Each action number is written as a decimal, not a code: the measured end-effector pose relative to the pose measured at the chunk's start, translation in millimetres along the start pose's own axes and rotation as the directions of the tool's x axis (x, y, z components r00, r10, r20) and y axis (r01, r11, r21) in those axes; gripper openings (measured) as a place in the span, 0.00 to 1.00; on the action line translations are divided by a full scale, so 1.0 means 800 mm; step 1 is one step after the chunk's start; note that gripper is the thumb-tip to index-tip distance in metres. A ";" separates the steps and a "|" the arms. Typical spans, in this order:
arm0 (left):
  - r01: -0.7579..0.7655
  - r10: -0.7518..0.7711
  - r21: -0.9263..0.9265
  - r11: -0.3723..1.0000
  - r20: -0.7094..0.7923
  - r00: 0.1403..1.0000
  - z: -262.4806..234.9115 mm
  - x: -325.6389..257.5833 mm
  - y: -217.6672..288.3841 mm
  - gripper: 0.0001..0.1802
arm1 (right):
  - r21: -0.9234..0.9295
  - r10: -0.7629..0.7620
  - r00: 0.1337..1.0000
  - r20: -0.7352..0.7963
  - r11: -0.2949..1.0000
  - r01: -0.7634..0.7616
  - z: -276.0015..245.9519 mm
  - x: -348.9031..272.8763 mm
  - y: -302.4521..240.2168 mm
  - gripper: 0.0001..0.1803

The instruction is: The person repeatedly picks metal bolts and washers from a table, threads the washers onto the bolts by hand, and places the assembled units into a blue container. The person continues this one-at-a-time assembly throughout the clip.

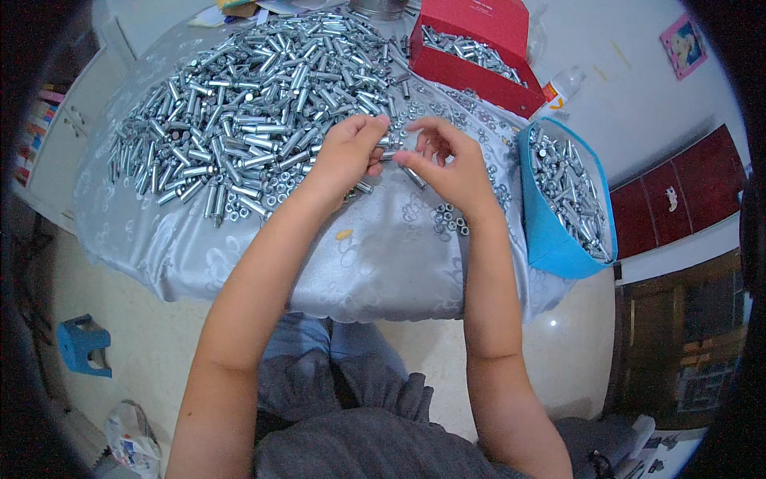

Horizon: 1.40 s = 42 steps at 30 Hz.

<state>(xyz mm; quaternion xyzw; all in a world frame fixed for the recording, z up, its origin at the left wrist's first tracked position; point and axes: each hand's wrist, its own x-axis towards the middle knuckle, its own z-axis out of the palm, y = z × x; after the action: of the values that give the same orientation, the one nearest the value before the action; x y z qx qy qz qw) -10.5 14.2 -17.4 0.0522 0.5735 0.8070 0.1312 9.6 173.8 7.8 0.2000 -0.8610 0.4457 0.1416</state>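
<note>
Apparently my left hand (348,154), fingers closed, pinches a bolt (392,143) whose long axis runs sideways, its free end pointing right toward the parted thumb and fingers of my right hand (452,164), whose contact I cannot tell, while the bolt pile (275,100) spreads beyond, leftward.

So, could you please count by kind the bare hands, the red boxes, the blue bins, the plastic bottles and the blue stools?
Hands: 2 (left hand, right hand)
Red box: 1
Blue bin: 1
Plastic bottle: 1
Blue stool: 1
Total: 6
</note>
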 end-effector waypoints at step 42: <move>0.064 -0.063 0.044 0.997 -0.016 0.998 0.007 -0.005 -0.001 0.13 | -0.059 -0.063 0.993 0.099 0.996 0.069 0.007 -0.004 -0.005 0.14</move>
<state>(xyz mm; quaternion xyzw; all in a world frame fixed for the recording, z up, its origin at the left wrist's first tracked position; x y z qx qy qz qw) -4.9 18.7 -16.1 0.0310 0.5936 0.7897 0.1515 13.7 167.5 5.9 0.2451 -0.8733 0.4036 0.1203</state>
